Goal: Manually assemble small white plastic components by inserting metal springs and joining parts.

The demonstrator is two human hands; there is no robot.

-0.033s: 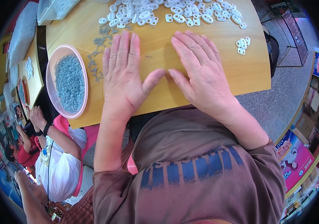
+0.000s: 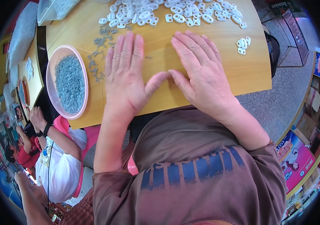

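My left hand (image 2: 127, 73) is stretched out, palm down, over the wooden table (image 2: 160, 41), holding nothing. Beside it, my right hand (image 2: 205, 71) is likewise flat with its fingers extended and nothing in it. The two thumbs meet at their tips or nearly so. Left of my left hand lie small loose grey pins (image 2: 94, 62), some hidden behind its fingers. A pink oval basin (image 2: 85, 84) full of similar bluish-grey pieces stands at the table's left edge. One tiny grey piece (image 2: 148, 57) lies between my hands.
White plastic two-holed pieces (image 2: 145, 15) are heaped at the far side. A small cluster of white pieces (image 2: 242, 45) lies at the right. A white tray (image 2: 47, 15) stands far left. Other people sit at the left, one in a white shirt (image 2: 57, 168). Shelves of boxes (image 2: 306, 127) line the right.
My left hand has shifted slightly to the right, bringing its thumb up to the right thumb. My right hand has hardly moved.
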